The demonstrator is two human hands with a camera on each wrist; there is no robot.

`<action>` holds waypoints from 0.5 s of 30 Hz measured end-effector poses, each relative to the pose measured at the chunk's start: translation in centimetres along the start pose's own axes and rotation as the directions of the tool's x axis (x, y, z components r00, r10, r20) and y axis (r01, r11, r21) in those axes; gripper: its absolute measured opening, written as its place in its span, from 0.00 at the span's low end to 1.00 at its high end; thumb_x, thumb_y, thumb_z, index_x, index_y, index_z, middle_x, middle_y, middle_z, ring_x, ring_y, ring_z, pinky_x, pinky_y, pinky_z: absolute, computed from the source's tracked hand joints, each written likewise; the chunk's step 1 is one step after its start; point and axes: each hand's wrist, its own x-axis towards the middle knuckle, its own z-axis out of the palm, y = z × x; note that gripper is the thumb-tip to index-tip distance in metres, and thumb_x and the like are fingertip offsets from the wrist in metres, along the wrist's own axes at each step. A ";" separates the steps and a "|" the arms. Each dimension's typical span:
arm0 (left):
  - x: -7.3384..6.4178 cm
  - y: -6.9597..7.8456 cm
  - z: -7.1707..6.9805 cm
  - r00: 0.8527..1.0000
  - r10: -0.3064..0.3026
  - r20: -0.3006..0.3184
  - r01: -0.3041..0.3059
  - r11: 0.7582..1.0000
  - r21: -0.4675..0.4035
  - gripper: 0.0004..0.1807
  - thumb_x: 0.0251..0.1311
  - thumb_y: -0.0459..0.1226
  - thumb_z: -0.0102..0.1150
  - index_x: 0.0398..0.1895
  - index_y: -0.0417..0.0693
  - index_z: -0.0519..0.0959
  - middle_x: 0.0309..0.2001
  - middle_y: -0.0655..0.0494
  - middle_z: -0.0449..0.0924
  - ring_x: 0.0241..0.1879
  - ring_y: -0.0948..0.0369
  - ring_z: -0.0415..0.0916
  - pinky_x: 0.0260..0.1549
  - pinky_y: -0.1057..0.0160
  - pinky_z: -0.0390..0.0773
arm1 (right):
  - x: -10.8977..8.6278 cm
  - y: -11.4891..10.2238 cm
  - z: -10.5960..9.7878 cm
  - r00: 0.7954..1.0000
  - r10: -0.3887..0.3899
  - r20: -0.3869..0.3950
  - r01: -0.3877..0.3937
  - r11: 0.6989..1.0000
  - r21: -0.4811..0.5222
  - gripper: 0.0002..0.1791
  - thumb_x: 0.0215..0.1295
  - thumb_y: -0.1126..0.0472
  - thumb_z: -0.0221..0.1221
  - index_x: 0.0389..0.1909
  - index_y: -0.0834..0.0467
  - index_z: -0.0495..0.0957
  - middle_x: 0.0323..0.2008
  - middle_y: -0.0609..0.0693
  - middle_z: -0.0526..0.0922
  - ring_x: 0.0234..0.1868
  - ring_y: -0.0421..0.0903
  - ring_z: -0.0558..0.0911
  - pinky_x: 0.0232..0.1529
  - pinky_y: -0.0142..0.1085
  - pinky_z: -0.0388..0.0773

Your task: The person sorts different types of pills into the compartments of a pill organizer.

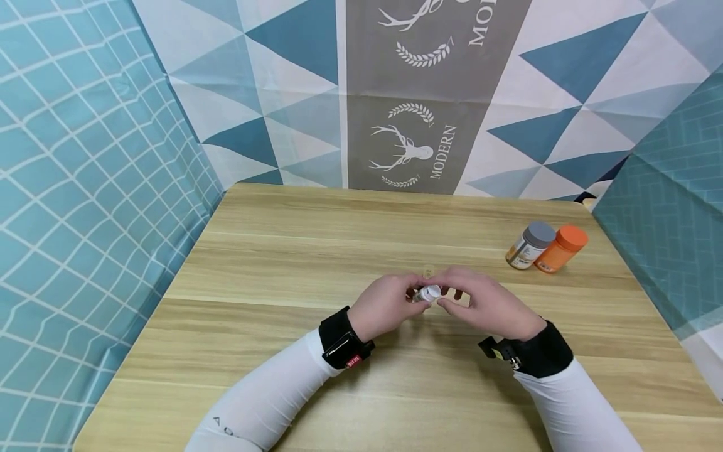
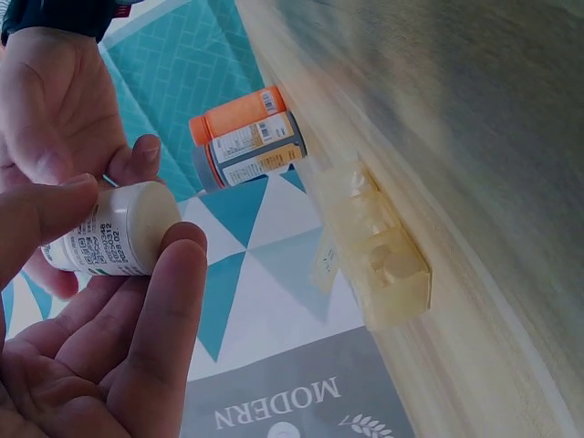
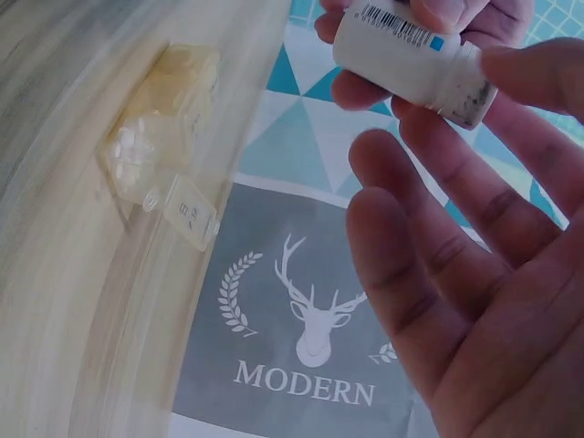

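Observation:
My left hand (image 1: 390, 304) grips a small white pill bottle (image 2: 119, 228), tilted above the table. Printed text shows on its label in the left wrist view. The right hand (image 1: 482, 298) has its thumb and index finger at either side of the bottle's cap end (image 3: 464, 87), the other fingers spread loosely below. Just beyond both hands, a translucent yellowish pill organizer (image 2: 401, 297) sits on the table. One of its lids (image 3: 190, 214) stands open, and white pills (image 3: 137, 151) show inside it in the right wrist view.
A grey-capped bottle (image 1: 525, 251) and an orange bottle (image 1: 559, 251) stand side by side at the table's right rear. The wooden table (image 1: 282, 251) ends at a patterned backdrop (image 1: 299, 94). Blue tiled-pattern cloth (image 1: 85, 157) hangs on the left.

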 end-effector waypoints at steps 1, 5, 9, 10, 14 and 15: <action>0.0 0.0 0.0 1.000 -0.002 0.005 0.002 1.000 -0.004 0.15 0.62 0.43 0.67 0.49 0.48 0.82 0.35 0.63 0.83 0.31 0.72 0.75 0.30 0.74 0.74 | 0.0 0.0 0.0 1.000 -0.001 0.004 0.001 1.000 -0.012 0.20 0.68 0.62 0.62 0.59 0.45 0.78 0.48 0.36 0.79 0.43 0.39 0.78 0.40 0.36 0.79; 0.0 0.0 0.0 1.000 -0.005 0.021 0.005 1.000 -0.013 0.14 0.63 0.44 0.66 0.48 0.49 0.83 0.37 0.64 0.84 0.32 0.73 0.76 0.32 0.74 0.74 | -0.1 0.0 0.1 0.999 0.030 0.011 -0.029 0.999 -0.038 0.18 0.67 0.60 0.64 0.57 0.46 0.79 0.46 0.36 0.80 0.42 0.38 0.78 0.39 0.34 0.78; -0.1 -0.1 -0.1 1.000 -0.007 0.023 0.007 1.000 -0.012 0.13 0.63 0.44 0.66 0.47 0.50 0.83 0.38 0.63 0.84 0.34 0.72 0.77 0.33 0.73 0.75 | 0.0 -0.2 0.3 0.998 0.053 0.019 -0.052 0.997 -0.056 0.17 0.68 0.58 0.62 0.57 0.47 0.79 0.45 0.38 0.80 0.41 0.36 0.77 0.38 0.34 0.78; -0.1 -0.1 -0.1 1.000 -0.007 0.022 0.007 1.000 -0.012 0.13 0.64 0.44 0.65 0.48 0.50 0.83 0.39 0.62 0.85 0.35 0.71 0.78 0.34 0.72 0.76 | 0.0 -0.3 0.3 0.998 0.056 0.021 -0.055 0.997 -0.058 0.17 0.69 0.58 0.62 0.57 0.48 0.78 0.45 0.38 0.80 0.41 0.36 0.77 0.38 0.35 0.78; 0.0 -0.3 -0.2 0.999 0.001 0.040 -0.001 1.000 -0.002 0.13 0.64 0.44 0.65 0.48 0.50 0.83 0.39 0.63 0.84 0.35 0.71 0.78 0.35 0.72 0.76 | 0.1 -0.5 0.6 0.998 0.068 0.017 -0.067 0.996 -0.058 0.17 0.70 0.58 0.61 0.58 0.49 0.77 0.46 0.40 0.80 0.42 0.37 0.77 0.39 0.36 0.79; 0.0 -0.3 -0.2 0.999 0.006 0.053 -0.007 1.000 0.004 0.14 0.64 0.44 0.65 0.49 0.50 0.82 0.39 0.64 0.84 0.36 0.71 0.77 0.35 0.72 0.75 | 0.0 -0.5 0.7 0.997 0.073 0.011 -0.073 0.996 -0.053 0.17 0.70 0.57 0.61 0.58 0.49 0.77 0.46 0.39 0.80 0.42 0.37 0.77 0.40 0.36 0.79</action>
